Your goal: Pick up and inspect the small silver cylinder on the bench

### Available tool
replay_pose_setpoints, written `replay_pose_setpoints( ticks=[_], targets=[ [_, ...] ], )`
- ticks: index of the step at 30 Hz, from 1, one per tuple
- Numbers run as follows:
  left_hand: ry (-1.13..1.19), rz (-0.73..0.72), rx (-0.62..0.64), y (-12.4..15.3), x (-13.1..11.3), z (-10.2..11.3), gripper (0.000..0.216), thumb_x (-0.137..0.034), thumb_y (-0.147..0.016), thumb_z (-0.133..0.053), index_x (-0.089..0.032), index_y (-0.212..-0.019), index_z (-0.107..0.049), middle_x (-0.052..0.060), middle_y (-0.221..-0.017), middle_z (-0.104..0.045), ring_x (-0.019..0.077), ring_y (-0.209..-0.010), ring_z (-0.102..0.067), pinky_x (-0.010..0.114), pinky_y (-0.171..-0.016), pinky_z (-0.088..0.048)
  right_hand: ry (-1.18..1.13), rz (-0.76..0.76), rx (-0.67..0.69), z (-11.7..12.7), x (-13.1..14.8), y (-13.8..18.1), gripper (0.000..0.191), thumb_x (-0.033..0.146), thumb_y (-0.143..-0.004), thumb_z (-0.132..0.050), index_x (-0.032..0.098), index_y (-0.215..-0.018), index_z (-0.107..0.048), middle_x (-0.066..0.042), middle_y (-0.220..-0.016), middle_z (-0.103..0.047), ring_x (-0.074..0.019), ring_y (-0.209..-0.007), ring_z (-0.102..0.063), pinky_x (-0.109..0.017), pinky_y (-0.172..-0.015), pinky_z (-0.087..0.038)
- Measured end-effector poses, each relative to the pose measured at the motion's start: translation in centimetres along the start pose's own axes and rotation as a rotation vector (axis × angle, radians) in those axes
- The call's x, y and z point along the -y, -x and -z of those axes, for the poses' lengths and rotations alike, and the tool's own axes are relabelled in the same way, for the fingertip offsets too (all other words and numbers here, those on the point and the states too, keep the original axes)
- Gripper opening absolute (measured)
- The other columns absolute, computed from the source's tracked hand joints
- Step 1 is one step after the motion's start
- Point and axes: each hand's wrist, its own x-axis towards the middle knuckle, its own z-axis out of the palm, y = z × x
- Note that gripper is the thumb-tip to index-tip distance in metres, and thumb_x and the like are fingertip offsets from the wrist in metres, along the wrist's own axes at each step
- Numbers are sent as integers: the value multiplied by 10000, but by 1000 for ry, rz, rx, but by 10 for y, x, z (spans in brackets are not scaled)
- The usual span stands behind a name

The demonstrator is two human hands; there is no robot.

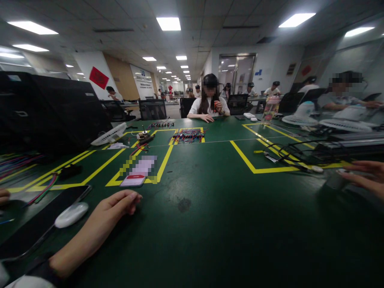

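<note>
My left hand (121,203) rests on the green table (207,224), its fingers curled in and the thumb against the index finger. Nothing shows in it. Just beyond it lies a phone (133,181) with a lit, partly blurred screen. A white computer mouse (71,215) is beside my left wrist, at the edge of a dark flat tablet-like slab (39,224). At the right edge, my right hand (366,176) has its fingers around a small grey cup-like object (335,181), which is blurred and partly covered.
Wire bundles (188,136) lie inside yellow tape outlines. Black cables (282,152) and metal bars (354,146) occupy the right side. White fans (303,116) and a bottle (270,110) stand farther back. A co-worker (210,104) sits opposite; another person's hand (4,197) shows at far left.
</note>
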Motion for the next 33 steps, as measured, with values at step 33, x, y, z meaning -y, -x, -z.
replay_pose_setpoints(
  ticks=[33],
  targets=[
    [-3, 15, -4, -2, -8, -10, 294, -467, -811, -627, -190, -890, -683, -4, -761, -649, 166, -683, -544, 266, -646, -439, -250, 547, -4, -88, 114, 106, 704, 422, -646, -772, 184, -1236, -471, -127, -1113, -579, -195, -952, -615, -343, -839, -520]
  ],
)
